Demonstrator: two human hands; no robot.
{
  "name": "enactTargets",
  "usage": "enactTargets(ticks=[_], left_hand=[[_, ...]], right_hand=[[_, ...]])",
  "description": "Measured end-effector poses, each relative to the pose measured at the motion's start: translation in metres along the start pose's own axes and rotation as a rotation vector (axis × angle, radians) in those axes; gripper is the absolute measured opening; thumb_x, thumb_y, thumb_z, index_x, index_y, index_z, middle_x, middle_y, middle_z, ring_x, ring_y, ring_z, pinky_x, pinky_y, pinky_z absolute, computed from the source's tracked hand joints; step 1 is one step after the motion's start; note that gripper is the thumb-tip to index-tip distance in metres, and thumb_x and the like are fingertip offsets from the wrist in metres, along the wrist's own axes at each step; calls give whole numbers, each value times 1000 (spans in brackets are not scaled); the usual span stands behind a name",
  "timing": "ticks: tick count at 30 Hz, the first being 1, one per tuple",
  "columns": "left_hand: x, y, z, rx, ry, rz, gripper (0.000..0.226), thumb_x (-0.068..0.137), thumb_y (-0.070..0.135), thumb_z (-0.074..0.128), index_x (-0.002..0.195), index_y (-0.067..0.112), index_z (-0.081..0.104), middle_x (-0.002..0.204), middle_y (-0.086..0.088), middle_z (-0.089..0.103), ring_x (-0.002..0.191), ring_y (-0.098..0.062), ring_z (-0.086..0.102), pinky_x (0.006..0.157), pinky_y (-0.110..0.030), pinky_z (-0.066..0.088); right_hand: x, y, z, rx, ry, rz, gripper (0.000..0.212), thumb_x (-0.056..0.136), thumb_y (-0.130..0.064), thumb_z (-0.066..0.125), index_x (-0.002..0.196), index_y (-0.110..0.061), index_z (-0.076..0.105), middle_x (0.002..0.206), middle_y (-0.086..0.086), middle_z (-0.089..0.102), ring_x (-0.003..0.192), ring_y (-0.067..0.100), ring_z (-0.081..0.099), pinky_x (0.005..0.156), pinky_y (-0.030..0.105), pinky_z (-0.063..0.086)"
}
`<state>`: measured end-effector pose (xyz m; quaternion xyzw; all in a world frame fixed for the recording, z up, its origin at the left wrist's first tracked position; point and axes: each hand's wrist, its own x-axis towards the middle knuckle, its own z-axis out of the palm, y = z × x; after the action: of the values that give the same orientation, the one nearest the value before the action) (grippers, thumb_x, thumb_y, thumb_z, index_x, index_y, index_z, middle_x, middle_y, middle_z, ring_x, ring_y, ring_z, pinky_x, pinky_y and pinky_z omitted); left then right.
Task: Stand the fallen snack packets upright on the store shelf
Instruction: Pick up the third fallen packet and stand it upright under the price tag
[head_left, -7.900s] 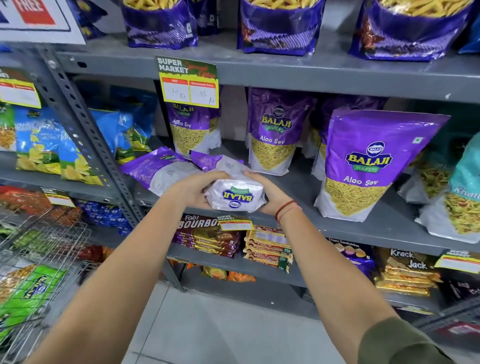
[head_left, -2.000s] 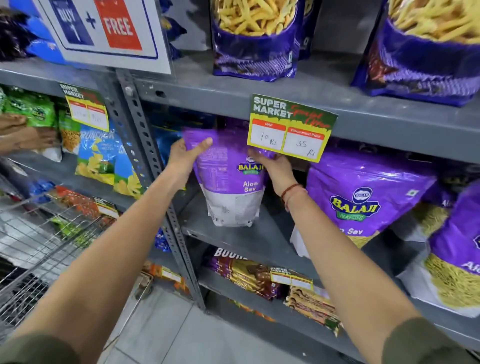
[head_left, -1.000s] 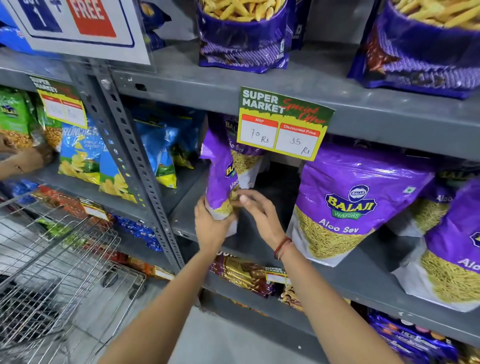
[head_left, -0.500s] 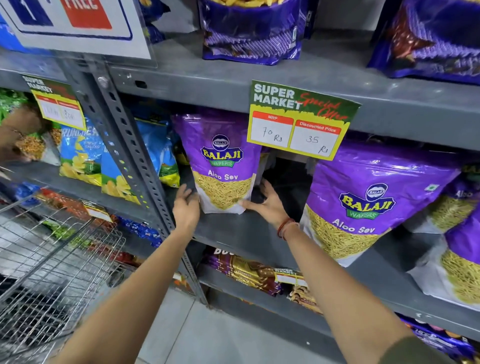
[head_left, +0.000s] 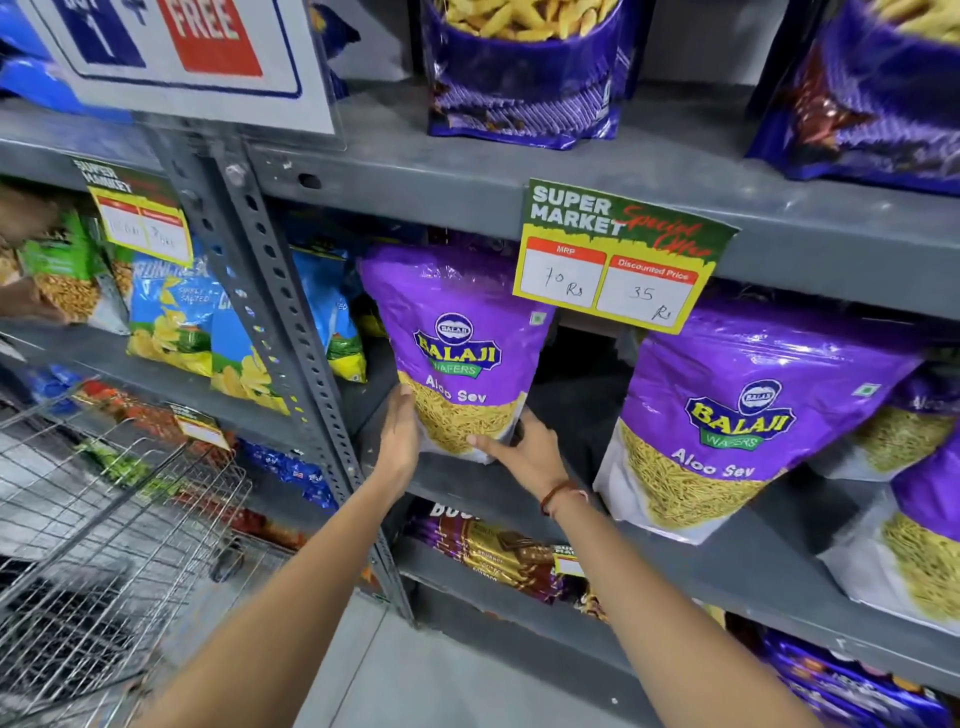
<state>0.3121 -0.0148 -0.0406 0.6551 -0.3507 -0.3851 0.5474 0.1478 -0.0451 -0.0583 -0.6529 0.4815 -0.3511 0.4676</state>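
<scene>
The Aloo Sev packet (head_left: 460, 332) stands upright. My left hand (head_left: 402, 436) presses flat at its 8 o'clock; my right hand (head_left: 530, 453) pinches its 5 o'clock corner.

Bare forearms (head_left: 291, 597); R wrist: red band (head_left: 560, 492), prob. thread.
</scene>
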Motion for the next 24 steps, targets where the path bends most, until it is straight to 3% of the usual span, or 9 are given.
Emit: enactTargets(ticks=[4,7,10,12,14,16,20,21,24], left_hand=[[14,-7,-9,-43,-40,-10,61,82,62,29,125,26,53,134,-5,55,127,-22,48,111,-50,33],[19,19,-11,-174,30,50,39,90,51,32,113,35,59,132,-1,58,126,-19,51,109,-41,37],[26,55,-11,-338,33,163,43,93,50,36,126,27,52,139,-1,53,126,-16,50,107,-35,37],[35,74,-12,-457,33,164,50,94,47,41,133,16,47,138,-2,53,125,-16,51,107,-35,39],[42,89,-14,-533,30,153,37,98,35,41,127,13,49,129,-1,58,117,-13,54,102,-31,42],[46,97,-14,-560,16,167,20,99,29,40,109,18,54,110,5,62,102,-8,57,90,-25,46],[45,100,-12,-569,63,183,16,100,26,40,104,19,53,99,10,62,85,1,61,80,-19,49],[44,101,-11,-564,82,180,16,100,26,39,103,20,54,100,9,62,85,1,61,82,-21,49],[35,104,-12,-504,113,172,29,100,28,36,124,18,50,121,2,58,109,-10,56,96,-27,44]], right_hand=[[-5,-7,-2,6,-13,14,52,70,-35,81,112,-17,58,102,-8,65,96,5,60,79,8,46],[-4,-23,-11,175,9,-6,47,74,-29,79,115,-18,58,103,-10,69,99,8,65,85,19,53],[1,-52,-22,538,134,-139,32,89,-12,61,120,-10,56,109,-6,67,98,3,66,80,17,53],[11,-67,-31,677,207,-181,25,94,-16,53,118,-12,59,110,-4,68,101,4,64,83,17,51],[18,-79,-38,754,245,-204,17,96,-15,50,106,-13,64,98,-8,72,92,5,65,78,18,52],[24,-86,-41,757,287,-214,16,95,-8,50,101,-8,65,83,-13,74,81,0,65,72,16,52],[24,-93,-37,707,390,-224,19,94,-1,50,107,6,62,74,-19,73,75,-7,64,69,12,50],[21,-95,-36,707,403,-224,22,94,-2,51,110,8,62,76,-19,73,77,-7,63,71,12,50],[4,-97,-38,662,374,-224,22,92,-3,54,113,-4,61,93,-11,70,81,-10,63,72,9,48]])
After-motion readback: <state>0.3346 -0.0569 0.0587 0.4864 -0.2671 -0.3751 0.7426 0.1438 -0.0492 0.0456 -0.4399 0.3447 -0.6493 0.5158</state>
